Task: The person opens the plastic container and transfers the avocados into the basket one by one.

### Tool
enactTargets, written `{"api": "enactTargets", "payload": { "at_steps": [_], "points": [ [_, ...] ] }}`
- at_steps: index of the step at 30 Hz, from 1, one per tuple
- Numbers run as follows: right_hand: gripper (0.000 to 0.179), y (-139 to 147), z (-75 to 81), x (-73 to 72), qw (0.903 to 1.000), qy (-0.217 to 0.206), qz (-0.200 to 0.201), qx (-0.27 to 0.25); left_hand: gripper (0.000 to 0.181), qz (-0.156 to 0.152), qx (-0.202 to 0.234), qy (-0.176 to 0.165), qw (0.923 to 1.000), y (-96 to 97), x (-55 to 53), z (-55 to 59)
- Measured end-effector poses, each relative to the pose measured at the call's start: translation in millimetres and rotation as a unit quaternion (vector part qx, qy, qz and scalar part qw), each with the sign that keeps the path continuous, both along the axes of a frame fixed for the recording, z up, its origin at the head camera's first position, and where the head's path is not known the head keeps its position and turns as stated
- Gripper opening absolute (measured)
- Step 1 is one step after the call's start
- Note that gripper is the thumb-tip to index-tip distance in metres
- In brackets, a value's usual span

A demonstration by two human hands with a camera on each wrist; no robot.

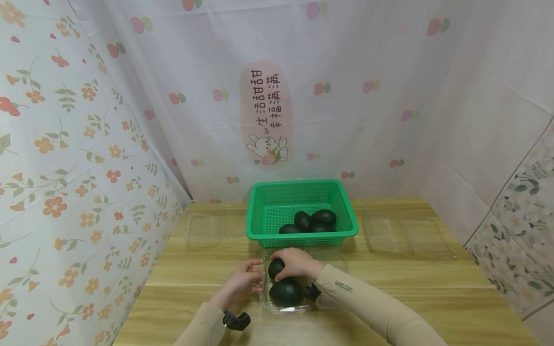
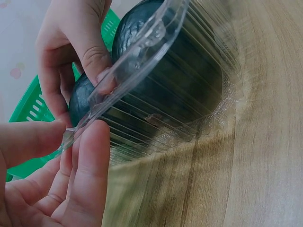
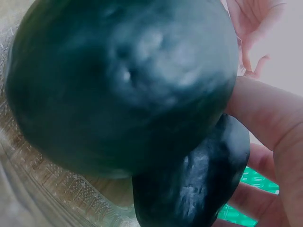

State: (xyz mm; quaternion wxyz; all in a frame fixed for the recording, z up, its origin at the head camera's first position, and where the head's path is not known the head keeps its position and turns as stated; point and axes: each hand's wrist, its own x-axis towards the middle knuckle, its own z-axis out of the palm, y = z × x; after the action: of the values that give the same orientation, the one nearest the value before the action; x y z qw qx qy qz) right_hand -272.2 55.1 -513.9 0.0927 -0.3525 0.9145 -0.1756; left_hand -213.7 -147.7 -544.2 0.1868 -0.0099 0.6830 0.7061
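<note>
A clear plastic clamshell box (image 1: 294,310) sits before the basket, holding two dark green avocados. The nearer avocado (image 1: 286,292) lies free at the box's front end. Toward the back of the box, my right hand (image 1: 296,264) grips the smaller avocado (image 1: 276,269), fingers and thumb around its sides. In the right wrist view that smaller avocado (image 3: 194,179) shows behind the large one (image 3: 118,90). My left hand (image 1: 244,281) is at the box's left side. Its thumb and finger pinch the plastic rim (image 2: 71,135) in the left wrist view.
Behind the box stands a green perforated basket (image 1: 255,211) with several avocados (image 1: 323,218) in it. Clear plastic boxes (image 1: 203,226) lie at the table's left, and more clear boxes (image 1: 407,233) at the right. Printed curtains (image 1: 207,125) hang around the wooden table (image 1: 182,283).
</note>
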Motion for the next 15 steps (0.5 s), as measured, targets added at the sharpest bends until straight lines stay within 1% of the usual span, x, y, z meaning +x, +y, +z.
{"api": "enactTargets", "payload": {
  "at_steps": [6, 15],
  "points": [
    [0.053, -0.3, 0.0, 0.2, 0.9999, -0.011, 0.001, -0.006, 0.054, -0.002, 0.001, 0.003, 1.0000, -0.8, -0.1, -1.2],
    [0.052, 0.7, -2.2, -1.4, 0.9998, -0.003, 0.012, -0.013, 0.054, -0.003, 0.006, 0.004, 1.0000, -1.8, -2.2, -4.4]
  ]
}}
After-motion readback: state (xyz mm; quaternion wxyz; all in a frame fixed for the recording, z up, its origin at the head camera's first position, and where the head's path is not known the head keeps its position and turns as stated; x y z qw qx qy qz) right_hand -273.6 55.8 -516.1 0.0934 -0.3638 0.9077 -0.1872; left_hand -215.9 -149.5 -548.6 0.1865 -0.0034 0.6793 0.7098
